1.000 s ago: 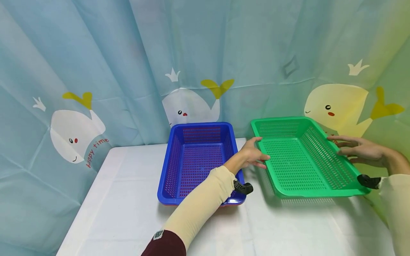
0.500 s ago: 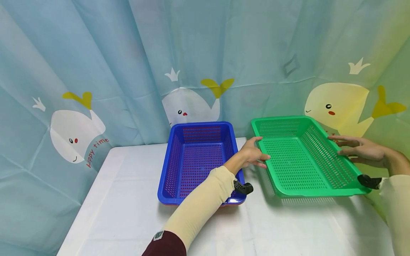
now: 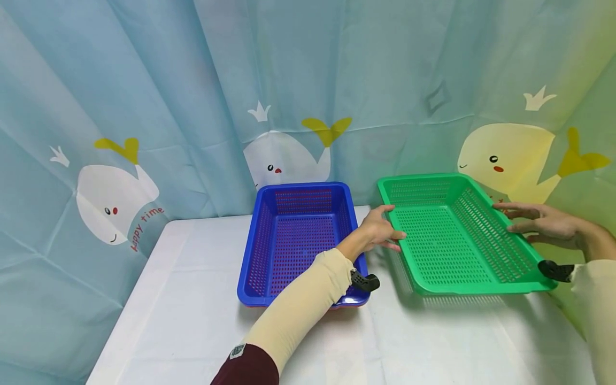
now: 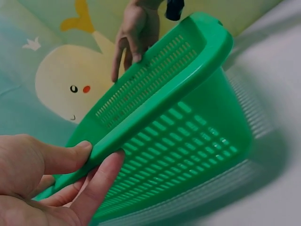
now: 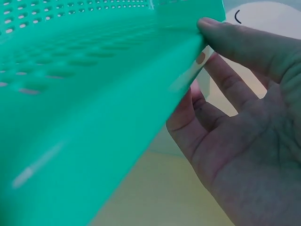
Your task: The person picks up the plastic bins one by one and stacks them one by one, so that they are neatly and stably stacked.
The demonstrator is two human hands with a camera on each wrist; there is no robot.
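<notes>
A green perforated plastic basket (image 3: 443, 246) is at the right of the head view, with a shadow on the white cloth below it. My left hand (image 3: 377, 231) grips its left rim; in the left wrist view the thumb lies over the rim (image 4: 155, 110) and the fingers press from beneath. On the opposite side my right hand (image 3: 551, 227) holds the right rim. The right wrist view has that thumb (image 5: 221, 35) on the rim and the other fingers bent below it, partly hidden by the basket wall. Nothing lies inside the basket.
Left of the green basket stands a blue perforated basket (image 3: 304, 240), partly covered by my left forearm. Red shows through its holes and under its front rim. Both are at a table with a white cloth (image 3: 192, 299). A whale-print curtain (image 3: 192, 107) hangs behind and at the sides.
Almost nothing differs: both hands keep their grip on the green basket's rims, and the basket stays in practically the same place. The view has shifted very slightly.
</notes>
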